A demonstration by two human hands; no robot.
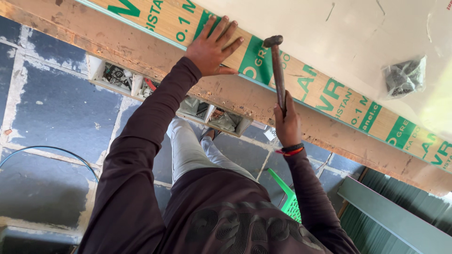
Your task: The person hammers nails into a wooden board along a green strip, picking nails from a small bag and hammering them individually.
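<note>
I see my left hand (213, 45) pressed flat, fingers spread, on the wooden strip with green printed bands (292, 80) that runs along the edge of the workbench; the open palm bears down on it and closes on nothing, most likely to keep the strip from shifting under a blow. My right hand (287, 124) is clenched around the lower end of the handle of a hammer (278, 70), gripped far from the head, which gives a long swing. The dark metal head is raised over the strip just right of my left hand, close to it but not touching the fingers. The strip lies on the pale sheet (358, 33) of the bench top, flush above its worn wooden edge (141, 51). A small clear bag of dark hardware (405, 75) sits on the sheet, well apart from both hands. Below the edge, open compartments (117, 77) hold small fittings, and a green plastic basket (292, 202) stands on the dark tiled floor (56, 108).
</note>
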